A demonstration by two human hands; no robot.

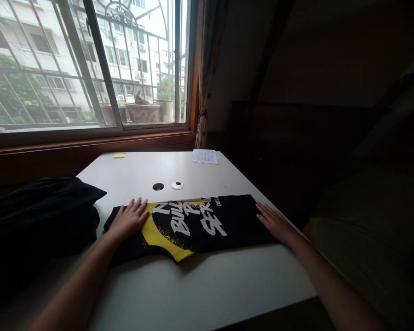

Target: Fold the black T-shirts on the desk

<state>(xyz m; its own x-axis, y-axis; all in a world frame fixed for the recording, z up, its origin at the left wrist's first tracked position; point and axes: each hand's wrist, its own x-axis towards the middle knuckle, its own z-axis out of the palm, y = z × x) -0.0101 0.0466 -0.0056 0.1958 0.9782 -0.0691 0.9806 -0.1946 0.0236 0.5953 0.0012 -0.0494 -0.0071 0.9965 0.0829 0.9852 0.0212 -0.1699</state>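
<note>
A folded black T-shirt (pixel 207 223) with a yellow patch and white lettering lies across the white table (pixel 200 289). My left hand (pixel 129 218) rests flat on its left end, fingers stretched out and open. At the shirt's right end my right hand (pixel 274 221) lies flat against the edge, fingers extended, holding nothing.
A heap of black cloth (pixel 37 220) covers the table's left side. Behind the shirt are a round cable hole (pixel 158 186) and its loose cap (pixel 177 185). A yellow sticky note (pixel 119 155) and a paper sheet (pixel 205 156) lie near the window. The table's right edge drops into a dark area.
</note>
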